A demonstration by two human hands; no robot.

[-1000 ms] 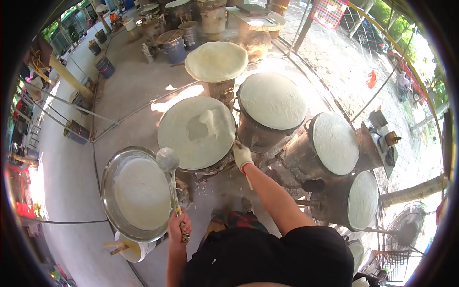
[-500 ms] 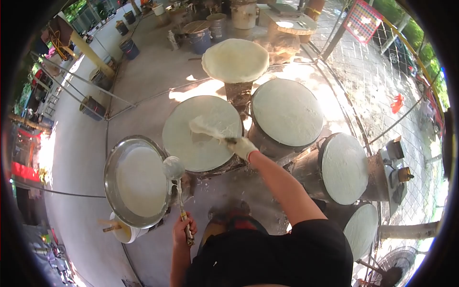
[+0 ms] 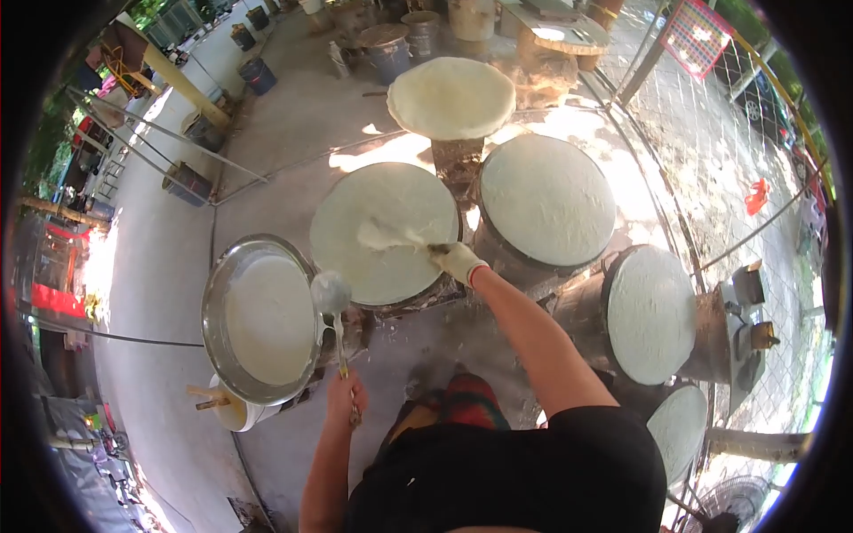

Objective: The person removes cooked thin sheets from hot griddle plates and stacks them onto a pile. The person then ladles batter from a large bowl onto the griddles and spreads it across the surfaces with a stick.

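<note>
My right hand [image 3: 460,263], in a white glove with a red cuff, is closed on the dark handle of a batter-coated spreader [image 3: 384,236]. The spreader's pale head lies on the white layer covering a round griddle [image 3: 342,197] in front of me. My left hand [image 3: 346,396] grips the handle of a ladle [image 3: 331,293], whose coated bowl hangs between that griddle and a wide metal basin [image 3: 210,306]. White batter [image 3: 269,322] fills much of the basin. Under the basin's near edge is a white bucket [image 3: 250,416] with a wooden stick in it.
More white-coated round tops stand on drums to the right: one beside the griddle [image 3: 548,200], another lower [image 3: 653,315], another at the bottom right [image 3: 678,431]. Behind is a pale, wavy-edged round sheet [image 3: 451,98]. A wire fence [image 3: 742,169] runs along the right, near a fan [image 3: 733,506].
The spreader's head has moved a little downward on the griddle and turned more level. The ladle stays beside the basin. The whole view has shifted slightly to the right.
</note>
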